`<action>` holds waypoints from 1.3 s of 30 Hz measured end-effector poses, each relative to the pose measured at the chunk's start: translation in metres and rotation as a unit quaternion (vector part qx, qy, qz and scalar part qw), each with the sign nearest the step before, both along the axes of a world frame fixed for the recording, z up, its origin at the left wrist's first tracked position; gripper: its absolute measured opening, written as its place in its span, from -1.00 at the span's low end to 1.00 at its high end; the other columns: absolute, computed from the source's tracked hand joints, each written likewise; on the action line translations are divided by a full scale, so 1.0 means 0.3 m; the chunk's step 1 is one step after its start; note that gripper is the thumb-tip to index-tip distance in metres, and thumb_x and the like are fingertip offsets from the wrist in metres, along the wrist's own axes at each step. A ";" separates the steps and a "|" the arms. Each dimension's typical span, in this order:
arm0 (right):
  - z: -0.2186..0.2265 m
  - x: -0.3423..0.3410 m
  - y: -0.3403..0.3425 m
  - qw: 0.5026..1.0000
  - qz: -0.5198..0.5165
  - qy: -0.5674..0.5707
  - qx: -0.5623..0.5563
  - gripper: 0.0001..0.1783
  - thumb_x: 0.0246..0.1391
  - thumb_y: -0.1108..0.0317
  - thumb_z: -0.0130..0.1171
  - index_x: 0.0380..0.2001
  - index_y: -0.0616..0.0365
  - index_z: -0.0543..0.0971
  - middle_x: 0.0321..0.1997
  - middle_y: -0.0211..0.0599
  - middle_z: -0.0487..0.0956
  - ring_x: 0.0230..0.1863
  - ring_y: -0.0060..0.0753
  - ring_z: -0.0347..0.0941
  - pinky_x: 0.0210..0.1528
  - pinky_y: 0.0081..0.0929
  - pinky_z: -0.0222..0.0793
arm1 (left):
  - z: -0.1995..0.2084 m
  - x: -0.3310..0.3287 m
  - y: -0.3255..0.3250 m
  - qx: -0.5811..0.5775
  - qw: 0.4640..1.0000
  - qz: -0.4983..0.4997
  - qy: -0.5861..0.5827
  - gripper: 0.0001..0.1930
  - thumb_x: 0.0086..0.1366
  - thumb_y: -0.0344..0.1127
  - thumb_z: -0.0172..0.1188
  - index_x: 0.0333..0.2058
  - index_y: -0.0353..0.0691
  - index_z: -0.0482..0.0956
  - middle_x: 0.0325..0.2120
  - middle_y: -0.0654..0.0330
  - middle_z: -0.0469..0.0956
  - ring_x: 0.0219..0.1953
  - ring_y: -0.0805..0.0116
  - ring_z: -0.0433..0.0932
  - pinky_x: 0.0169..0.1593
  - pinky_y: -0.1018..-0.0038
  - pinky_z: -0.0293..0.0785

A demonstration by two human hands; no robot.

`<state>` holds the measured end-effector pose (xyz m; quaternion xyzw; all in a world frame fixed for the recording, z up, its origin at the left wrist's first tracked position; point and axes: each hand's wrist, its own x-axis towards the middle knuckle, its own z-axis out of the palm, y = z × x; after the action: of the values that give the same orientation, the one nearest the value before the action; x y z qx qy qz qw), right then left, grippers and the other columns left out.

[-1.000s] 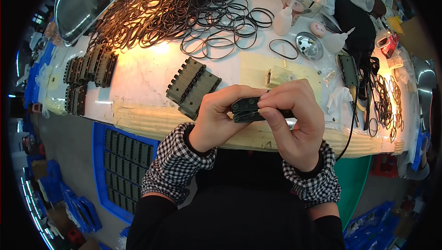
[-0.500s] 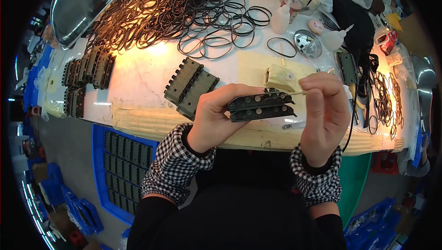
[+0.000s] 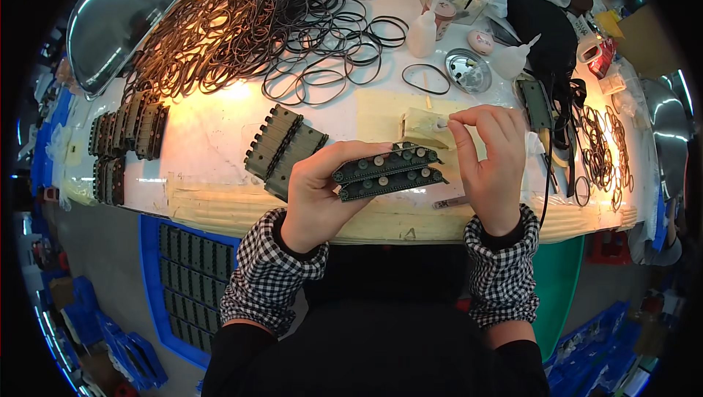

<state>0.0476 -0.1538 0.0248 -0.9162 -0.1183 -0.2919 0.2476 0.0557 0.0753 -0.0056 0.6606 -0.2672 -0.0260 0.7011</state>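
Observation:
My left hand (image 3: 313, 203) is closed around the end of a dark green toy tank chassis (image 3: 392, 170). Two rows of small round wheels show along its side, some with paler hubs. My right hand (image 3: 494, 163) pinches a thin pale stick, mostly hidden by the fingers. Its fingertips are at the top of a yellowish block (image 3: 425, 128), where a small whitish spot shows. Left of my left hand, more green chassis parts (image 3: 282, 148) lie side by side on the table.
Black rubber loops (image 3: 256, 31) are heaped at the back. Stacked green parts (image 3: 128, 130) stand at the left. White squeeze bottles (image 3: 422, 33) and a round metal dish (image 3: 469, 70) stand at the back right. A blue tray (image 3: 150, 265) of green parts is below the table's left edge.
My right hand has moved from the chassis wheels up to the yellowish block, with the stick still pinched. The chassis has tilted slightly in my left hand. The whole view has shifted a little.

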 end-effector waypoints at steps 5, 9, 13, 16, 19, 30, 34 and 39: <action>0.054 -0.021 -0.004 0.997 0.067 -0.014 0.045 -0.62 -0.06 0.27 0.38 -0.17 0.19 0.59 -0.19 -0.23 0.55 -0.12 -0.15 0.38 -0.05 -0.31 0.29 | -0.003 -0.002 0.003 -0.010 1.000 -0.003 -0.001 -0.57 0.02 -0.72 0.29 -0.08 -0.36 0.56 -0.08 0.03 0.61 -0.03 0.32 0.60 0.06 0.45 0.52; 0.107 -0.043 0.023 0.978 0.185 0.071 0.059 -0.47 -0.17 0.12 0.46 -0.14 0.18 0.59 -0.15 -0.24 0.55 -0.09 -0.16 0.37 0.00 -0.31 0.28 | 0.002 0.001 0.004 0.006 1.000 -0.015 -0.011 -0.57 0.02 -0.70 0.30 -0.08 -0.35 0.57 -0.07 0.03 0.61 -0.07 0.32 0.62 0.04 0.45 0.54; 0.109 -0.034 0.051 0.961 0.235 0.105 0.101 -0.56 -0.13 0.19 0.44 -0.19 0.18 0.59 -0.20 -0.27 0.54 -0.10 -0.18 0.36 -0.02 -0.32 0.27 | -0.003 0.000 -0.001 0.000 0.999 -0.022 -0.023 -0.58 0.03 -0.66 0.33 -0.08 -0.34 0.57 -0.10 0.05 0.62 -0.10 0.32 0.63 0.00 0.47 0.55; 0.104 -0.027 0.060 0.951 0.253 0.126 0.124 -0.74 -0.01 0.28 0.35 -0.30 0.18 0.59 -0.27 -0.28 0.54 -0.16 -0.21 0.37 -0.07 -0.34 0.28 | -0.008 0.006 0.003 0.014 0.998 -0.031 -0.054 -0.59 0.08 -0.58 0.37 -0.05 -0.31 0.58 -0.12 0.07 0.63 -0.08 0.33 0.63 0.00 0.48 0.53; 0.097 -0.022 0.052 0.941 0.237 0.176 0.164 -0.88 0.08 0.36 0.25 -0.38 0.19 0.59 -0.34 -0.29 0.54 -0.22 -0.22 0.37 -0.12 -0.37 0.27 | 0.004 0.004 -0.003 0.032 0.997 -0.039 -0.062 -0.60 0.07 -0.56 0.38 -0.07 -0.31 0.60 -0.14 0.07 0.64 -0.08 0.32 0.63 0.00 0.47 0.54; 0.117 -0.004 0.060 0.937 0.301 0.142 0.104 -0.93 0.03 0.42 0.29 -0.37 0.14 0.67 -0.39 -0.38 0.54 -0.25 -0.33 0.36 -0.14 -0.44 0.26 | -0.032 -0.024 0.000 -0.009 0.999 -0.050 -0.013 -0.64 0.17 -0.53 0.34 -0.10 -0.35 0.39 -0.15 0.07 0.61 -0.11 0.42 0.62 -0.04 0.52 0.55; 0.114 -0.010 0.056 0.941 0.296 0.131 0.100 -0.91 0.01 0.42 0.31 -0.36 0.13 0.68 -0.40 -0.38 0.53 -0.27 -0.32 0.35 -0.15 -0.44 0.26 | -0.045 -0.023 -0.003 -0.031 0.998 -0.045 -0.009 -0.66 0.17 -0.53 0.35 -0.14 -0.33 0.39 -0.16 0.07 0.61 -0.15 0.44 0.62 -0.06 0.54 0.55; 0.099 -0.007 0.057 0.917 0.295 0.203 0.178 -0.92 0.04 0.40 0.29 -0.42 0.17 0.63 -0.44 -0.36 0.53 -0.32 -0.30 0.36 -0.20 -0.40 0.27 | -0.039 -0.019 -0.002 0.004 0.998 -0.051 -0.021 -0.66 0.15 -0.50 0.37 -0.16 -0.31 0.40 -0.21 0.09 0.63 -0.19 0.45 0.63 -0.09 0.55 0.55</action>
<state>0.0456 -0.1368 0.0545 -0.8203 -0.2762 -0.0292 0.5000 0.0501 0.0748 -0.0172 0.6493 -0.3151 -0.0492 0.6905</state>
